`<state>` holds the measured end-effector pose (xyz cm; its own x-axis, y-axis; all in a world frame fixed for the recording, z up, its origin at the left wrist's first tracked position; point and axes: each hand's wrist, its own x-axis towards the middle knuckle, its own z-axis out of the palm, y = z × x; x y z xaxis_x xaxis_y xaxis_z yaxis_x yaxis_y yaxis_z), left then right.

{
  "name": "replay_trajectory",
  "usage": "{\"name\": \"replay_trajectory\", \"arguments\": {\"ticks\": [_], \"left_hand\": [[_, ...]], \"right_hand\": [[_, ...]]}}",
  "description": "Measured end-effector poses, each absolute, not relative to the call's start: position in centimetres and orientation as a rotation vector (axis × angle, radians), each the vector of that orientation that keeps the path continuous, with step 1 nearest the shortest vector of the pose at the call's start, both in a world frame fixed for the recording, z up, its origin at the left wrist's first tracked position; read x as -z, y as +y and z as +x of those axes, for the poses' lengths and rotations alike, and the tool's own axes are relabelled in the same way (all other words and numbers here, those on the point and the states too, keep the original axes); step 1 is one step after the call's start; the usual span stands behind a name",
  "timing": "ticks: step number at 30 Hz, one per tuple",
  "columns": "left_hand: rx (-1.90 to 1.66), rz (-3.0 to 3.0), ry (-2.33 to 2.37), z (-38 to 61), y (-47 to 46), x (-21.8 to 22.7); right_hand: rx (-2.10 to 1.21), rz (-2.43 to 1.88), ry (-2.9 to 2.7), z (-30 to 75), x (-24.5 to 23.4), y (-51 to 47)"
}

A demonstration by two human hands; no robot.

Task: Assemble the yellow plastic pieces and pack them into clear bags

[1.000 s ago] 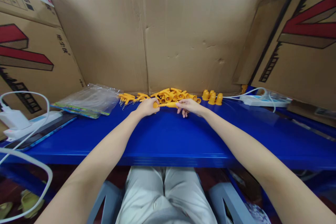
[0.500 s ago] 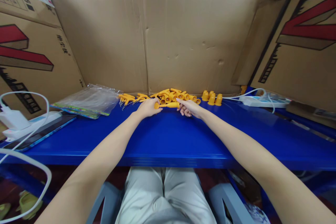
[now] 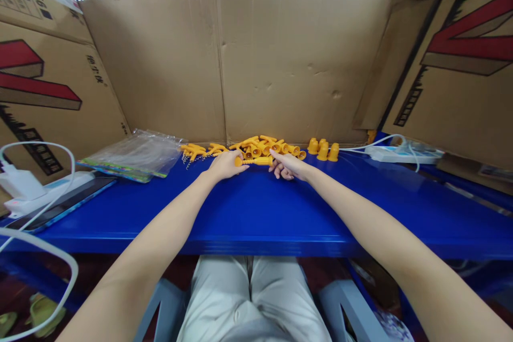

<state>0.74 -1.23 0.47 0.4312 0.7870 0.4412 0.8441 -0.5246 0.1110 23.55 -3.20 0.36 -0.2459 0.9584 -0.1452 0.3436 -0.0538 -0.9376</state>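
Between my two hands, just above the blue table, a yellow plastic corkscrew part (image 3: 259, 161) lies level, with a ridged shaft and a wider right end. My left hand (image 3: 226, 165) pinches its left end, and my right hand (image 3: 287, 165) grips the right end between thumb and fingers. Right behind the hands is a pile of yellow hollow bell-shaped parts (image 3: 256, 147). Yellow T-shaped handles (image 3: 194, 150) with metal spirals lie beyond my left hand. To the right of my right hand stand several yellow bell-shaped caps (image 3: 323, 150), open side down.
Clear plastic bags (image 3: 134, 152) lie at the left, near a phone (image 3: 64, 204) and a power strip with a white charger (image 3: 24, 184). Another power strip (image 3: 403, 154) is at the right. Cardboard walls (image 3: 296, 64) enclose the blue table (image 3: 256, 208).
Both hands keep hold of the yellow part in nearly the same place. The fingers of my right hand have shifted slightly.
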Motion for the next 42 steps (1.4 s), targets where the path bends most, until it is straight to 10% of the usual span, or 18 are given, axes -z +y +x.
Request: {"name": "replay_trajectory", "arguments": {"ticks": [42], "left_hand": [[0.667, -2.554, -1.466, 0.56, -1.21, -0.51]], "right_hand": [[-1.511, -1.239, -1.502, 24.42, -0.77, -3.17]]}}
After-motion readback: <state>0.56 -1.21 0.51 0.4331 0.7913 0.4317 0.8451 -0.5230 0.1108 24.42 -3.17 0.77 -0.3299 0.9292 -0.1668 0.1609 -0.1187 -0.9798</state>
